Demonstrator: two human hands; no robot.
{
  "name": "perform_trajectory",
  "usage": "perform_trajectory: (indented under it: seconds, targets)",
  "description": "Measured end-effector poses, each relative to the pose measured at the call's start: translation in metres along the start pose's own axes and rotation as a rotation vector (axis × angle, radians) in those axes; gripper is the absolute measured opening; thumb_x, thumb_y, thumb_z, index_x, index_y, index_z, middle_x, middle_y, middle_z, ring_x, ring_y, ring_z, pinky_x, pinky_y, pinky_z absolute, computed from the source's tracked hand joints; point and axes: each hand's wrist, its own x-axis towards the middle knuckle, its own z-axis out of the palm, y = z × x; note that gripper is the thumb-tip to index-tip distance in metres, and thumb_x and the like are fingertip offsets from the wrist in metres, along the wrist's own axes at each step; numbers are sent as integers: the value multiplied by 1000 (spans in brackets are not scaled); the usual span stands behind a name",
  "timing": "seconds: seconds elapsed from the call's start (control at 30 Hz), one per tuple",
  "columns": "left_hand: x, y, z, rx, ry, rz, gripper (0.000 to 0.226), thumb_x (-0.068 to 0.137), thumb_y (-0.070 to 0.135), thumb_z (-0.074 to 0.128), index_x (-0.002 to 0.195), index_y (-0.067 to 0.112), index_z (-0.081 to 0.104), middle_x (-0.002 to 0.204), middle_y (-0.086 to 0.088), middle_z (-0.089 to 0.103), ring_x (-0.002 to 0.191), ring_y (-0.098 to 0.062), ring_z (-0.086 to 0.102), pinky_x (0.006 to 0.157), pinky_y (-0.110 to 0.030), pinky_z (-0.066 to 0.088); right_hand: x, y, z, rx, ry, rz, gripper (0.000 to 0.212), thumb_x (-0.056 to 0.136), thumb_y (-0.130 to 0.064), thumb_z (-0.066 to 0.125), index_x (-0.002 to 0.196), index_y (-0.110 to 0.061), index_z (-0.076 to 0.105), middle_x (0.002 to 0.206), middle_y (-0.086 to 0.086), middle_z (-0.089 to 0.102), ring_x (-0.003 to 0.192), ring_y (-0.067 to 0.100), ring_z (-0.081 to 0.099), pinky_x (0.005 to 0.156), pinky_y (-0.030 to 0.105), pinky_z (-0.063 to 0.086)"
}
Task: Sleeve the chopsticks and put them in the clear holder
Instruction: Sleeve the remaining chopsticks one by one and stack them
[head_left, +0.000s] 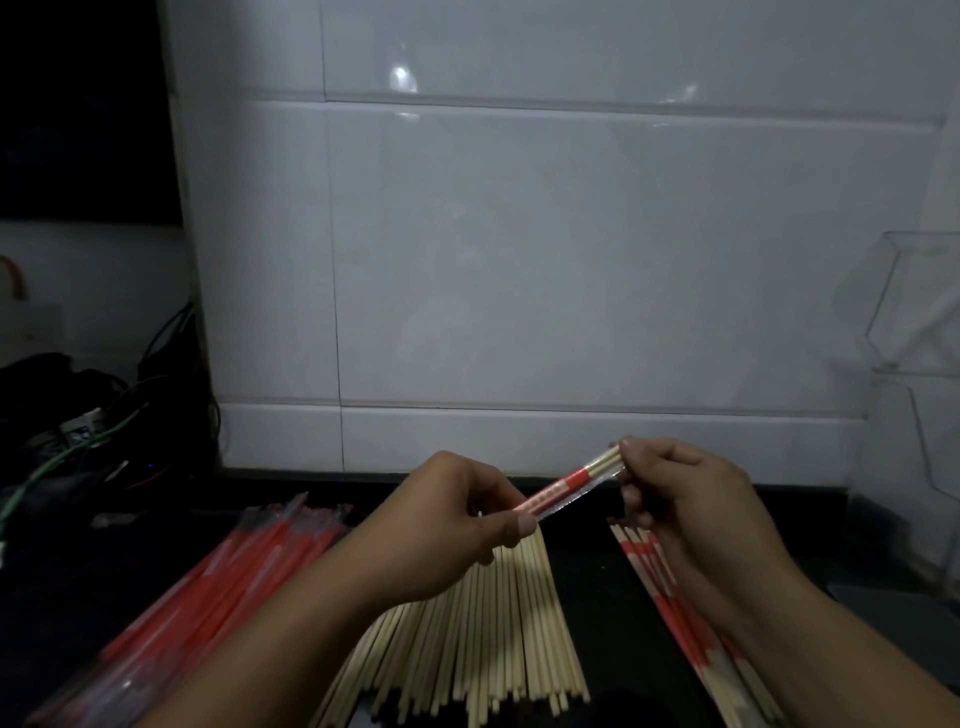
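Note:
Both hands hold one pair of chopsticks in a red-and-clear sleeve (571, 483) above the dark counter. My left hand (462, 525) pinches the sleeve's near end between thumb and fingers. My right hand (675, 488) grips the far end, where the bare chopstick tips stick out of the sleeve. Below the hands lies a fan of bare wooden chopsticks (483, 634). A stack of empty red sleeves (223, 577) lies at the left. Several sleeved pairs (660, 582) lie at the right, partly under my right forearm. The clear holder (914, 312) stands at the right edge.
A white tiled wall (519, 260) rises right behind the counter. Tangled cables and dark objects (78, 415) fill the far left corner.

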Motion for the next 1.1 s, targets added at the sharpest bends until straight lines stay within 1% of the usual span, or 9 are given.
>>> perform_trajectory:
  seconds: [0.23, 0.4, 0.47, 0.6, 0.7, 0.8, 0.9, 1.0, 1.1]
  targets:
    - [0, 1, -3, -6, -16, -27, 7, 89, 30, 70, 91, 24, 74, 80, 12, 76, 74, -6, 71, 70, -20, 56, 3, -7, -7, 167, 104, 37, 16, 93, -14, 59, 87, -4, 70, 65, 2, 60, 52, 8, 48, 40, 17, 36]
    - [-1, 8, 3, -117, 41, -16, 8, 89, 28, 70, 92, 21, 73, 81, 7, 77, 69, -8, 70, 63, -16, 55, -1, -3, 5, 247, -90, 95, 31, 88, -41, 60, 95, -14, 74, 83, 4, 67, 64, 13, 56, 57, 29, 40]
    - [-2, 10, 7, -174, 26, -25, 10, 89, 27, 71, 91, 18, 73, 80, 4, 77, 68, -11, 70, 65, -20, 57, -7, 2, 11, 92, -167, 103, 30, 92, -34, 57, 96, -10, 75, 81, 8, 65, 67, 15, 56, 55, 29, 42]
    - [-4, 15, 8, -179, -45, -54, 26, 89, 42, 65, 90, 17, 74, 79, 2, 77, 70, -16, 72, 71, -30, 59, -4, 7, 12, 15, -114, 84, 26, 97, -21, 54, 96, -4, 72, 66, 11, 59, 55, 14, 51, 44, 23, 35]
    - [-3, 12, 1, -88, 86, -95, 45, 90, 58, 51, 90, 19, 75, 78, 3, 76, 69, -13, 71, 74, -32, 57, 13, -3, -9, -12, -72, 124, 24, 97, -14, 53, 96, 2, 70, 55, 11, 51, 45, 13, 43, 37, 20, 26]
    - [3, -10, -16, 243, 300, -170, 39, 95, 56, 51, 89, 23, 72, 77, 5, 73, 74, -11, 67, 78, -35, 56, 25, -7, -42, -363, -58, 155, 26, 95, -15, 60, 92, 8, 71, 49, 11, 48, 39, 14, 40, 36, 21, 31]
    - [5, -36, -38, 622, 377, -362, 33, 94, 51, 56, 87, 22, 69, 84, 3, 70, 83, -19, 65, 77, -32, 53, 34, 8, -58, -782, -89, 180, 18, 90, -17, 69, 83, -1, 76, 61, 17, 66, 51, 16, 53, 47, 21, 41]
    - [0, -54, -57, 849, 353, -547, 27, 93, 45, 56, 89, 19, 59, 87, -2, 60, 86, -24, 59, 72, -28, 45, 42, 30, -60, -1023, -116, 186, 9, 85, -19, 75, 84, -10, 77, 75, 9, 73, 62, 12, 62, 60, 23, 47]
    - [-3, -64, -61, 906, 223, -696, 34, 93, 55, 55, 97, 21, 55, 103, -3, 62, 97, -23, 60, 83, -29, 49, 45, 37, -60, -1160, -90, 143, 14, 82, -29, 78, 88, -19, 71, 90, -2, 66, 79, 9, 60, 71, 25, 44]
